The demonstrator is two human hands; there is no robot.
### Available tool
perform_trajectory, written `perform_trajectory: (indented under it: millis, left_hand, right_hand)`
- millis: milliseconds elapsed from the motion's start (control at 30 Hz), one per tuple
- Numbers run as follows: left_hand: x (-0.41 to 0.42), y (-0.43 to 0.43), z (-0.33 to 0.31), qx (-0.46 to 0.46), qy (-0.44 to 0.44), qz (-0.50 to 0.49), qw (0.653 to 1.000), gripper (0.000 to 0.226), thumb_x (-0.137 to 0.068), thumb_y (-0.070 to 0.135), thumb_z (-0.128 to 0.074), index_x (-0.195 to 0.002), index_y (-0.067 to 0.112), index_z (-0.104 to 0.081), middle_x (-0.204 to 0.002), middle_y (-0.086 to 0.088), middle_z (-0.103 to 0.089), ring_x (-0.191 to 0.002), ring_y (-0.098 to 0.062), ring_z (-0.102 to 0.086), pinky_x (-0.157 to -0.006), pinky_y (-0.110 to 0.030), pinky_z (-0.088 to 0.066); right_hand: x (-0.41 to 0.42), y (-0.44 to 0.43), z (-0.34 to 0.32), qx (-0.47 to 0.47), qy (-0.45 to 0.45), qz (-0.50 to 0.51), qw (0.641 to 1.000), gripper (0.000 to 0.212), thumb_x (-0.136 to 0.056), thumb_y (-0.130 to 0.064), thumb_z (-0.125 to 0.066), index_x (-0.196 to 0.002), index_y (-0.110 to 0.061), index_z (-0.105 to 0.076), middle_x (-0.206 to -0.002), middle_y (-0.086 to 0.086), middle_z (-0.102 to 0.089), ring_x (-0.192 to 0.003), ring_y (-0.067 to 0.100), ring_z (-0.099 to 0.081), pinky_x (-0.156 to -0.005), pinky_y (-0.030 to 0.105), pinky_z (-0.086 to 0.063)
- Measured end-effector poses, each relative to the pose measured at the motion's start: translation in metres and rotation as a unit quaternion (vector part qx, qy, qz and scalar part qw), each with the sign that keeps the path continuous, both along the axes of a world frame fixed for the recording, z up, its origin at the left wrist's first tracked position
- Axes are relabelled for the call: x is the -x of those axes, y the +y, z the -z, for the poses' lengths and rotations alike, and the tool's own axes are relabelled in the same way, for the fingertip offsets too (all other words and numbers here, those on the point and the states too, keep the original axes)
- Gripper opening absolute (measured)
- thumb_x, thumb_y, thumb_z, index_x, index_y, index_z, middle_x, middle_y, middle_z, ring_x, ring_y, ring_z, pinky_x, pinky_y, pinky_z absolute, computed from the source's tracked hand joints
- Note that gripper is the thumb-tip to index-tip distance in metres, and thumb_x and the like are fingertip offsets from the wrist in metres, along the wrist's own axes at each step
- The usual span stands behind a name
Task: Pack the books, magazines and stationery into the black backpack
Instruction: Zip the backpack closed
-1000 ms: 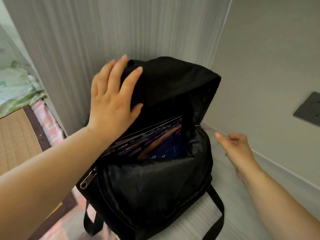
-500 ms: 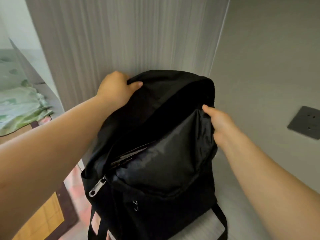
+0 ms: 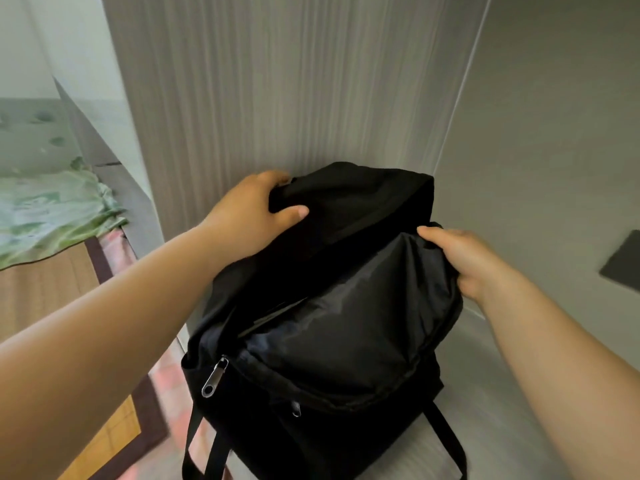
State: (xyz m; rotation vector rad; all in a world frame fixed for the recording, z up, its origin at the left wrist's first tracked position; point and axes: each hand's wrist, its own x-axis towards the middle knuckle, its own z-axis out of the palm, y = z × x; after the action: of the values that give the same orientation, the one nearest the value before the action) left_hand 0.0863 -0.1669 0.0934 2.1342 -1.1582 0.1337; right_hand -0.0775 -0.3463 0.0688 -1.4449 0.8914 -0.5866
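The left hand (image 3: 254, 216) is closed on the back flap and the right hand (image 3: 465, 259) pinches the front panel's top edge of the backpack (image 3: 339, 341), standing between them against the wall, its mouth running left-right, zipper pull (image 3: 214, 375) nearer the left.

Two bare forearms are shown either side of the black backpack (image 3: 332, 306), each uncovered to the frame edge, with the left hand (image 3: 249, 216) and right hand (image 3: 471, 261) seen ungloved, unringed, and with short plain nails.
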Motion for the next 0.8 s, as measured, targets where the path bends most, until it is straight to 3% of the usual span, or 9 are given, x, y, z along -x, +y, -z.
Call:
perform_trajectory:
  millis: [67,133,200,233,367,500,533,633,800]
  left_hand:
    - [0.009,0.03,0.017,0.087,-0.002,-0.023,0.996,0.045,-0.082,0.03,-0.06,-0.124,0.016,-0.049,-0.122,-0.005,-0.05,-0.113,-0.019,-0.048,-0.094,-0.024,-0.032]
    - [0.021,0.065,0.044,0.154,0.02,-0.071,0.985,0.011,-0.081,0.026,-0.062,-0.089,0.024,-0.055,-0.095,0.003,-0.052,-0.084,-0.014,-0.051,-0.077,-0.023,-0.037]
    - [0.034,0.093,0.077,0.124,0.088,-0.116,0.982,0.017,-0.079,0.029,-0.064,-0.069,0.027,-0.049,-0.077,0.006,-0.054,-0.068,-0.009,-0.051,-0.06,-0.025,-0.036]
    - [0.038,0.102,0.094,0.084,0.123,-0.131,0.98,0.019,-0.078,0.033,-0.064,-0.068,0.026,-0.049,-0.072,0.006,-0.055,-0.065,-0.008,-0.051,-0.056,-0.025,-0.036]
    - [0.049,0.115,0.131,-0.004,0.146,-0.167,0.975,0.024,-0.076,0.039,-0.066,-0.072,0.019,-0.052,-0.075,0.015,-0.049,-0.068,-0.01,-0.054,-0.054,-0.018,-0.034]
    - [0.046,0.115,0.135,-0.033,0.129,-0.167,0.977,0.013,-0.075,0.026,-0.07,-0.084,0.021,-0.062,-0.084,0.012,-0.05,-0.07,-0.01,-0.056,-0.055,-0.017,-0.033]
    - [0.046,0.116,0.13,-0.035,0.125,-0.165,0.978,0.007,-0.076,0.023,-0.07,-0.076,0.026,-0.063,-0.08,0.012,-0.052,-0.065,-0.008,-0.054,-0.055,-0.019,-0.033]
    - [0.041,0.121,0.124,-0.03,0.132,-0.139,0.981,0.035,-0.076,0.019,-0.068,-0.054,0.041,-0.051,-0.061,0.019,-0.053,-0.054,-0.001,-0.049,-0.052,-0.018,-0.033]
    - [0.035,0.124,0.115,-0.025,0.19,-0.112,0.975,0.037,-0.073,0.016,-0.068,-0.048,0.04,-0.057,-0.04,0.015,-0.059,-0.046,-0.001,-0.055,-0.044,-0.009,-0.037]
  right_hand:
    - [0.003,0.0,0.008,0.043,0.027,0.003,0.999,0.009,-0.089,-0.013,-0.054,-0.088,-0.006,-0.058,-0.086,0.01,-0.06,-0.068,0.017,-0.057,-0.06,0.023,-0.049]
    - [0.011,-0.003,0.021,0.129,0.093,0.041,0.986,0.037,-0.085,-0.012,-0.059,-0.12,-0.003,-0.048,-0.112,0.017,-0.058,-0.093,0.027,-0.058,-0.082,0.028,-0.051]
    - [0.02,-0.001,0.033,0.283,0.208,0.094,0.931,0.059,-0.083,-0.016,-0.062,-0.134,-0.009,-0.034,-0.136,0.018,-0.042,-0.123,0.033,-0.041,-0.105,0.04,-0.035]
    - [0.024,0.005,0.037,0.361,0.236,0.117,0.895,0.06,-0.082,-0.016,-0.061,-0.135,-0.009,-0.034,-0.138,0.018,-0.038,-0.127,0.035,-0.034,-0.108,0.041,-0.028]
    - [0.016,0.059,0.053,0.561,0.1,0.113,0.814,0.033,-0.08,-0.013,-0.056,-0.111,-0.005,-0.057,-0.108,0.017,-0.059,-0.104,0.03,-0.048,-0.091,0.037,-0.037]
    - [-0.012,0.13,0.079,0.659,-0.005,-0.08,0.747,0.02,-0.073,-0.023,-0.05,-0.088,-0.017,-0.061,-0.071,-0.002,-0.063,-0.076,0.012,-0.044,-0.07,0.026,-0.036]
    - [-0.019,0.145,0.087,0.678,-0.013,-0.125,0.724,0.019,-0.072,-0.025,-0.05,-0.088,-0.02,-0.059,-0.07,-0.004,-0.063,-0.074,0.012,-0.045,-0.068,0.026,-0.035]
    - [-0.036,0.176,0.108,0.718,0.029,-0.208,0.664,0.026,-0.068,-0.034,-0.05,-0.091,-0.026,-0.06,-0.072,-0.009,-0.064,-0.068,0.012,-0.057,-0.064,0.022,-0.046]
    - [-0.057,0.193,0.113,0.75,0.086,-0.161,0.635,0.022,-0.056,-0.04,-0.076,-0.065,-0.028,-0.06,-0.056,-0.01,-0.059,-0.053,0.009,-0.054,-0.058,0.019,-0.038]
